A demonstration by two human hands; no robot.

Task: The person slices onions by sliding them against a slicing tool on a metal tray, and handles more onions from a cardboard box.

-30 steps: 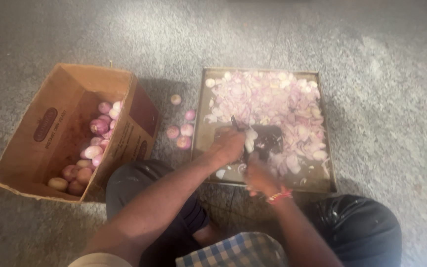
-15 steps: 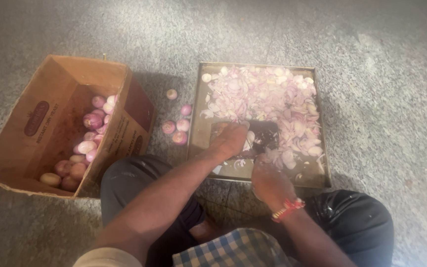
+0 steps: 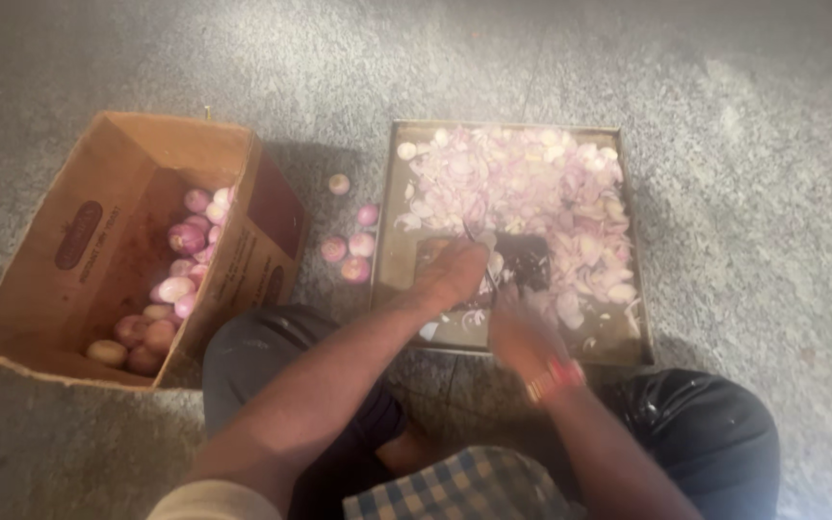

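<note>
Here both hands (image 3: 488, 299) blur over pale purple sliced onions (image 3: 522, 193), grips unclear.

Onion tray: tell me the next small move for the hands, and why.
Probably push the cut slices up into the pile. The left hand and right hand meet at the near, bare part of the tray, where a few slices lie loose, while the onion slices are heaped at the far end. The right hand is blurred; whether either holds a knife is unclear.
</note>
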